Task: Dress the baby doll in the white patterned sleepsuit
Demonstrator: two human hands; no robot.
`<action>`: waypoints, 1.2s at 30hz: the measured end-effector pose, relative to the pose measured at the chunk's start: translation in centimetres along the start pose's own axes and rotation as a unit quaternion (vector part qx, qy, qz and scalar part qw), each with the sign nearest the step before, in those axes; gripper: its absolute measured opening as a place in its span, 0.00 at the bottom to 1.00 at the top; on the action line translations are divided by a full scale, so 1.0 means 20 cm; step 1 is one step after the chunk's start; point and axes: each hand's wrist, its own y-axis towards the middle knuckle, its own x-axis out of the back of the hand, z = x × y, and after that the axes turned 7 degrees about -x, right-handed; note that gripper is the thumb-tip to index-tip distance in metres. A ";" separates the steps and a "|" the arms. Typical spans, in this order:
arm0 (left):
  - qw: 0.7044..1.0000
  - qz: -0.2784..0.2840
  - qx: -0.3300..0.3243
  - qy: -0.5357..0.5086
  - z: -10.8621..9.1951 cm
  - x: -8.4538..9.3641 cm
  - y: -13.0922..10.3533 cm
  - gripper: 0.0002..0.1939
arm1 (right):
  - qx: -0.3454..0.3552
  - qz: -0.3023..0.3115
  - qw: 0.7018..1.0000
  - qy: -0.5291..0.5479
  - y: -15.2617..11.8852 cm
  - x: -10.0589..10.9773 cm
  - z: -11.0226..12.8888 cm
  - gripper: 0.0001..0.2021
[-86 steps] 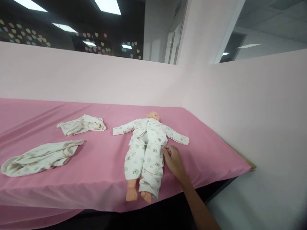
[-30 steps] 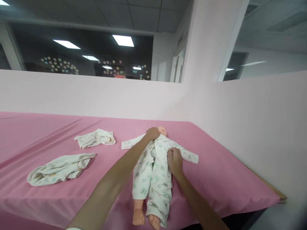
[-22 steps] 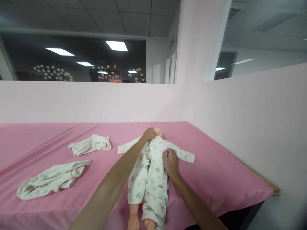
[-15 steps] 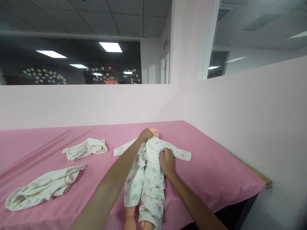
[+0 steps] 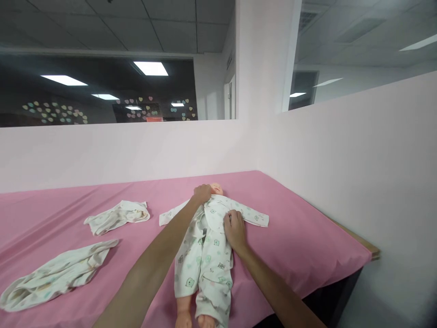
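Note:
A baby doll point(image 5: 217, 188) lies on its back on the pink-covered table, feet toward me. It wears a white printed garment point(image 5: 214, 255) with its sleeves spread to both sides; one flap lies across the chest. My left hand point(image 5: 202, 193) is at the doll's neck and shoulder, beside the head, its fingers bent and their tips hidden. My right hand point(image 5: 235, 228) rests on the side of the doll's torso with curled fingers against the cloth; whether it pinches any fabric is not visible.
Two crumpled white printed cloths lie to the left, a smaller one point(image 5: 118, 217) behind a larger one point(image 5: 58, 274). The pink sheet point(image 5: 290, 232) covers the table up to the white walls. A wooden edge point(image 5: 358, 239) shows at the right.
The view has shifted slightly, so the scene sits a little further left. My left hand has moved slightly off the collar toward the doll's shoulder; my right hand stays at the torso.

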 end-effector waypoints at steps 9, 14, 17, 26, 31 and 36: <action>0.999 0.014 -0.027 -0.032 -0.05 0.01 -0.01 0.15 | 0.009 0.003 1.000 -0.006 0.00 0.00 -0.01 0.08; 0.991 0.014 -0.039 -0.131 -0.02 0.04 -0.05 0.10 | 0.006 0.004 1.000 -0.004 0.00 0.00 -0.01 0.08; 0.977 0.014 -0.049 -0.206 0.03 0.07 -0.11 0.15 | 0.005 0.005 1.000 0.000 0.00 0.01 0.00 0.08; 0.942 -0.071 -0.029 -0.326 0.11 -0.06 -0.28 0.07 | -0.011 0.013 1.000 0.003 0.00 0.01 0.00 0.08; 0.937 -0.079 -0.031 -0.339 0.12 -0.10 -0.34 0.09 | -0.013 0.013 1.000 0.003 0.00 0.01 0.00 0.08; 0.946 -0.102 -0.029 -0.307 0.10 -0.10 -0.35 0.08 | -0.011 0.014 1.000 0.006 0.00 0.00 0.00 0.08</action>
